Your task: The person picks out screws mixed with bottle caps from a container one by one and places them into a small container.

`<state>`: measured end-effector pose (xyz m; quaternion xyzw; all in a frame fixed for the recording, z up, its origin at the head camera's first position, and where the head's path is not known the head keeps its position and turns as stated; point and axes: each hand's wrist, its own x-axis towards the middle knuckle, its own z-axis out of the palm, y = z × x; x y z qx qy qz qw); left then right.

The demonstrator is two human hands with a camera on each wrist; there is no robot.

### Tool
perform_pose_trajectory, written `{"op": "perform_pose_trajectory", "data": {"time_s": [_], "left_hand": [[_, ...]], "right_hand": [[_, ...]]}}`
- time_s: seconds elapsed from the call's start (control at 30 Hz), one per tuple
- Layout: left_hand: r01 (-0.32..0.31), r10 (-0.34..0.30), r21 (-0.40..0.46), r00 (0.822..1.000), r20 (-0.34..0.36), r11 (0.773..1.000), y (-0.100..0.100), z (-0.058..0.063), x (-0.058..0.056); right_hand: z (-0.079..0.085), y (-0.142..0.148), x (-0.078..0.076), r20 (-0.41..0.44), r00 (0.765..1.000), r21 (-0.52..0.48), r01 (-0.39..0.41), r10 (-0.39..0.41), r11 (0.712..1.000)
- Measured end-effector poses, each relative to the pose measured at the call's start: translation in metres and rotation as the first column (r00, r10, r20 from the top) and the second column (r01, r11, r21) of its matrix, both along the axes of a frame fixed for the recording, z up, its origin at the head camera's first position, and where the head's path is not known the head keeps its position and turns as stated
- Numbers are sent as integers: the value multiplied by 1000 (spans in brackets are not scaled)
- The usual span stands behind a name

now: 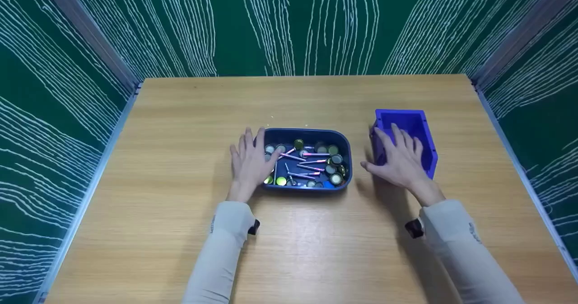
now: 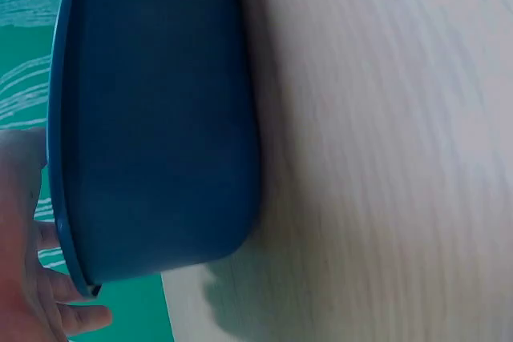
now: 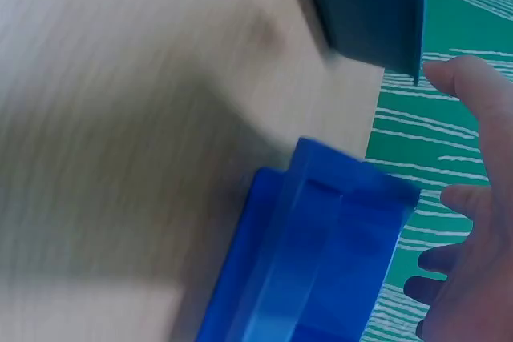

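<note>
Left hand (image 1: pixel 251 163) overhangs tray (image 1: pixel 307 188), right hand (image 1: pixel 401 163) overhangs bin (image 1: pixel 426 137), fingers spread, seemingly holding nothing.

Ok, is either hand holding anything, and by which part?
Nothing looks held: the right hand is spread over the purple bin, the left hand over the dark blue tub; any rim contact is unclear.

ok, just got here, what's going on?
A person is working bare-handed at a wooden table. Their left hand is at the left end of a dark blue tub, thumb over the round caps and thin sticks in it. Their right hand is over a purple bin, fingers spread. Neither hand visibly holds a cap or stick.
</note>
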<state>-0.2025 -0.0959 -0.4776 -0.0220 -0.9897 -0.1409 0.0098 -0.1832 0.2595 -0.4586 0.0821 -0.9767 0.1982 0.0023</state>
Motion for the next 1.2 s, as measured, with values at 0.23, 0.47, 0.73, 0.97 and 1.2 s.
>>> {"op": "perform_pose_trajectory", "data": {"time_s": [0.23, 0.47, 0.73, 0.97, 1.2], "left_hand": [[-84, 82, 73, 996, 37, 994, -8, 6, -8], [-178, 162, 155, 981, 109, 972, -7, 8, -15], [-216, 167, 237, 964, 208, 947, -5, 7, -20], [-193, 128, 251, 958, 256, 948, -3, 3, -25], [-197, 144, 224, 962, 234, 954, -1, -6, -28]], "right_hand": [[14, -24, -11, -98, 995, -27, -32, 29, 999], [21, -52, -21, -156, 981, -17, -122, 118, 992], [15, -80, -23, -101, 972, -2, -214, 213, 977], [-1, -99, -28, 13, 970, -18, -244, 244, 970], [-22, -109, -28, -59, 958, -27, -284, 282, 959]]}}
